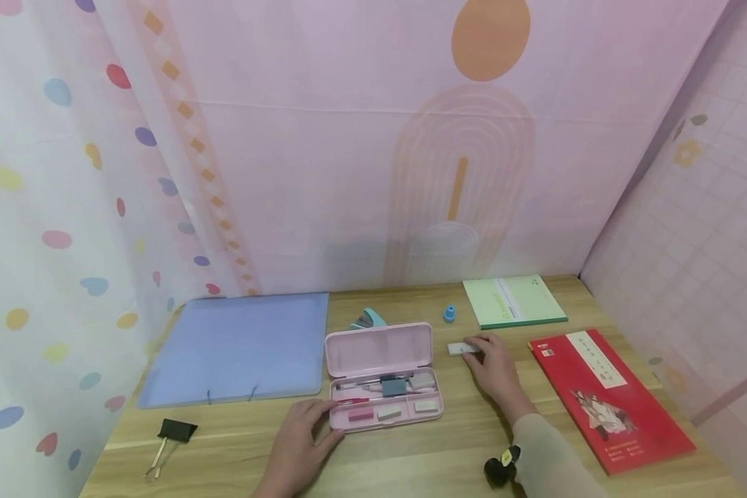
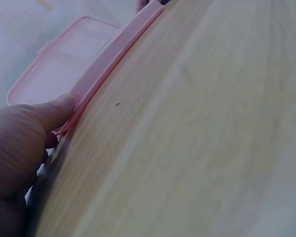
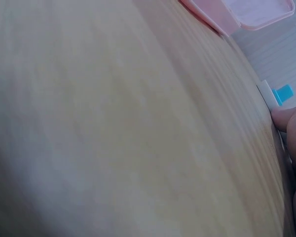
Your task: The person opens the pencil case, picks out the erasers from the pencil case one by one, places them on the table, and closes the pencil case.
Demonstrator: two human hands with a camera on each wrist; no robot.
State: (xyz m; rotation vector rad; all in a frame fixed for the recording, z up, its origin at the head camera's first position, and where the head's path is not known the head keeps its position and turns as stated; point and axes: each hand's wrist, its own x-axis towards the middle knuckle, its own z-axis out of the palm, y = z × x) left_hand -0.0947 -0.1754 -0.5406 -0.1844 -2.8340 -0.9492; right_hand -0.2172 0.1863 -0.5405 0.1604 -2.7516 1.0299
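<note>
A pink pencil case [image 1: 380, 353] stands on the table with its lid raised. Pens, a dark teal block [image 1: 394, 387], a pink eraser [image 1: 361, 413] and pale erasers lie inside. My left hand [image 1: 301, 443] grips the case's left end; in the left wrist view the thumb [image 2: 54, 111] is against its front edge and the other fingers are partly hidden. To the right of the case, my right hand [image 1: 496, 373] pinches a small white eraser [image 1: 456, 349] between thumb and fingers, low at the tabletop. The right wrist view catches that eraser's end [image 3: 268, 95] beside the thumb.
A blue folder [image 1: 243, 346] lies left, with a black binder clip [image 1: 177, 430] before it. Behind the case are a teal stapler [image 1: 369, 319] and a small blue piece [image 1: 449, 314]. A green notebook [image 1: 514, 301] and a red book [image 1: 604, 401] lie right. Curtains hang behind.
</note>
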